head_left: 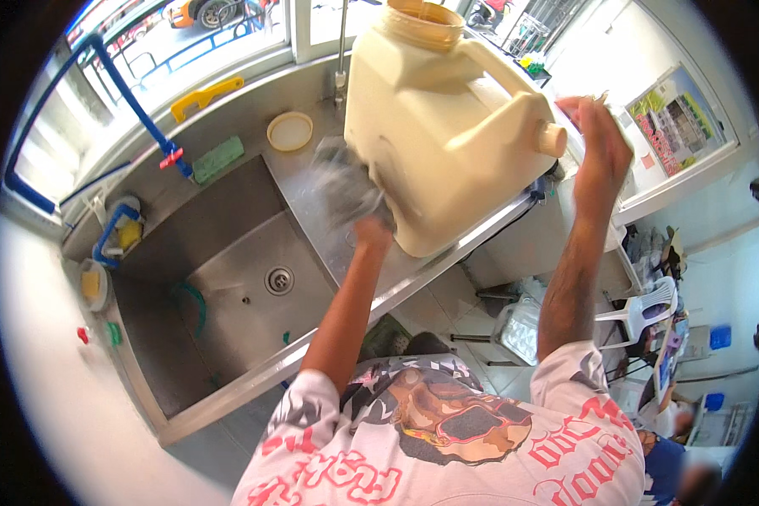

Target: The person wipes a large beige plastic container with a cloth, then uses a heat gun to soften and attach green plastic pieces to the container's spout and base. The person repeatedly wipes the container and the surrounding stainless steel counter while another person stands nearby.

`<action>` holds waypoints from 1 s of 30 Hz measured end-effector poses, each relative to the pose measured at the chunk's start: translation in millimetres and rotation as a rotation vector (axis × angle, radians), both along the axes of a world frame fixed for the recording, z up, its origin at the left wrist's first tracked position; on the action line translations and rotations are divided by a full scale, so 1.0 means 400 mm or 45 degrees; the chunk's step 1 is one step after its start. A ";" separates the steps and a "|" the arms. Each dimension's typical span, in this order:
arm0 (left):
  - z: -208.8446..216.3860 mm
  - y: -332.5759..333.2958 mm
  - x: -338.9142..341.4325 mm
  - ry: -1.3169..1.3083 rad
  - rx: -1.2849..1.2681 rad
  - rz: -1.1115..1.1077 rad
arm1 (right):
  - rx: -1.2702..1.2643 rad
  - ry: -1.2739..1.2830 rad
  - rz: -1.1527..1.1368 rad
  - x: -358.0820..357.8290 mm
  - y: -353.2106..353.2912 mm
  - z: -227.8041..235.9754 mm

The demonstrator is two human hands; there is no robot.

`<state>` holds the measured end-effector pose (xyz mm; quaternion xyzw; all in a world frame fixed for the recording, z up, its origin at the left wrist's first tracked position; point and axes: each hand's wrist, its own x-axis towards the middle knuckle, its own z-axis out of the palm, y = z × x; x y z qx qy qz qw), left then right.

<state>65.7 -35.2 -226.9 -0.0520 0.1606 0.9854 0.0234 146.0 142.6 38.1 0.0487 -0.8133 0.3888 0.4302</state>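
A large cream plastic jug [447, 143] stands tilted on the steel counter beside the sink, its wide mouth uncapped at the top and a short spout pointing right. Pressed to the jug's left side is a grey cloth [341, 185], smeared by motion. My left hand [373, 232] grips that cloth, though its fingers are mostly covered by it. To the right of the spout, my right hand [600, 139] is raised, apart from the jug as far as I can see. Its fingers are loosely bent and spread, with nothing plainly in them.
The steel sink [228, 278] with its drain lies left. A round cream lid [289, 131], a green sponge [218, 160] and a yellow tool [206, 99] rest along the back ledge. A blue pipe faucet [131, 93] arches over the sink. A white plastic chair [641, 308] stands right.
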 end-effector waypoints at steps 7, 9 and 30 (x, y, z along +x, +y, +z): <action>-0.052 0.140 -0.023 0.479 -1.337 0.672 | -0.388 -0.782 1.062 -0.204 0.150 -0.036; -0.032 0.198 0.142 0.422 -1.321 0.676 | -0.311 -0.796 1.002 -0.195 0.153 -0.040; -0.134 0.517 0.202 -0.170 -1.792 1.382 | -0.056 -0.541 1.062 -0.224 0.179 -0.076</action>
